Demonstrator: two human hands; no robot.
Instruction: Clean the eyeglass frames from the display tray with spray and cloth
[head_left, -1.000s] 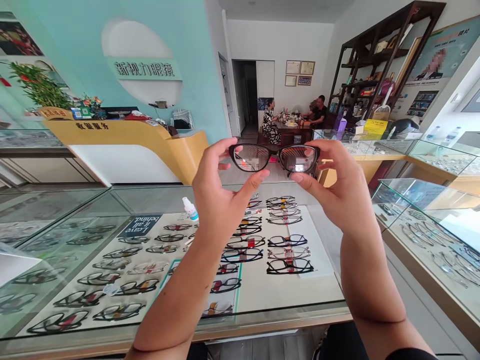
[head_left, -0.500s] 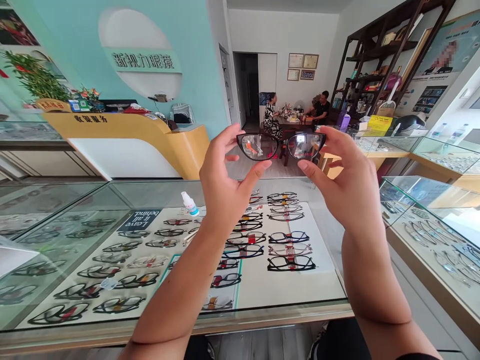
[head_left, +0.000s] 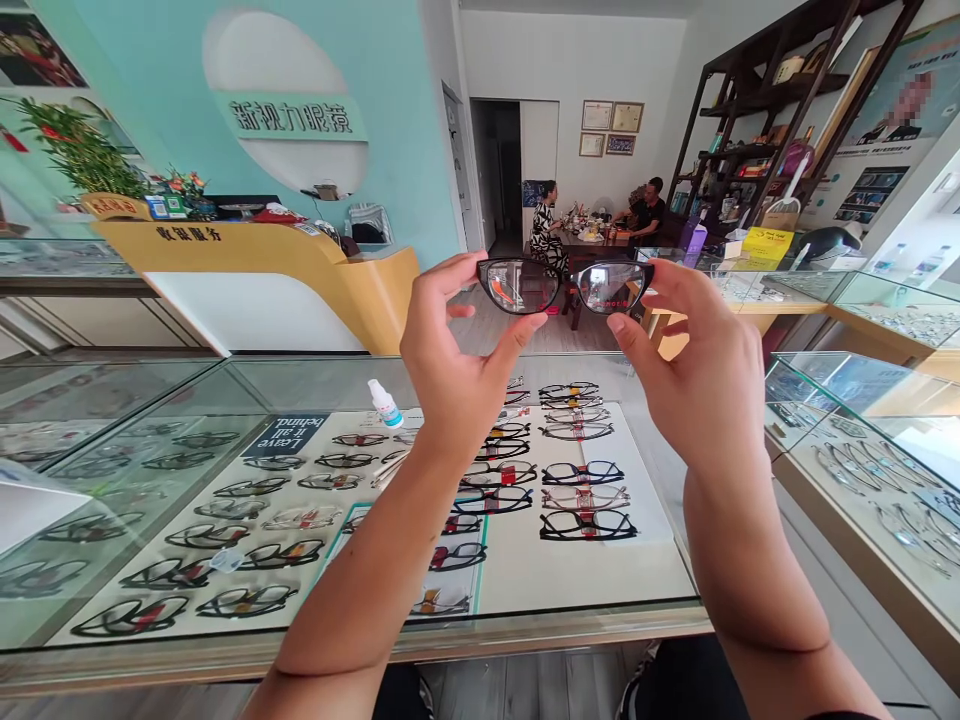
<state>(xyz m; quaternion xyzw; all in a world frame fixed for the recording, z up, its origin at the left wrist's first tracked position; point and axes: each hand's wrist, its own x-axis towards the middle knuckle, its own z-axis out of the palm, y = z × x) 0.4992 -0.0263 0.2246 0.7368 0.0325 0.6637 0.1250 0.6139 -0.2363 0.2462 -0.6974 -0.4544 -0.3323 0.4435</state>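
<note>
A pair of black-framed eyeglasses (head_left: 564,270) is raised above the display counter, lenses facing me, with small red lettering on the right lens. My left hand (head_left: 461,345) pinches its left end between thumb and fingers. On the other side my right hand (head_left: 682,360) grips the right end the same way. Below my arms, rows of eyeglasses (head_left: 589,525) lie on and in the glass display case (head_left: 585,580). A small white spray bottle (head_left: 385,404) with a blue label stands beyond my left forearm.
A dark printed card (head_left: 286,435) lies among the frames at the left. Another glass case (head_left: 862,480) stands to the right. Across the floor is a yellow and white reception desk (head_left: 285,280). Two people sit at a table (head_left: 592,250) at the back, near a dark shelf (head_left: 750,130).
The view has shifted slightly, so the counter and room appear a little to the right. Both hands keep hold of the eyeglasses at nearly the same height; their tilt has changed slightly.
</note>
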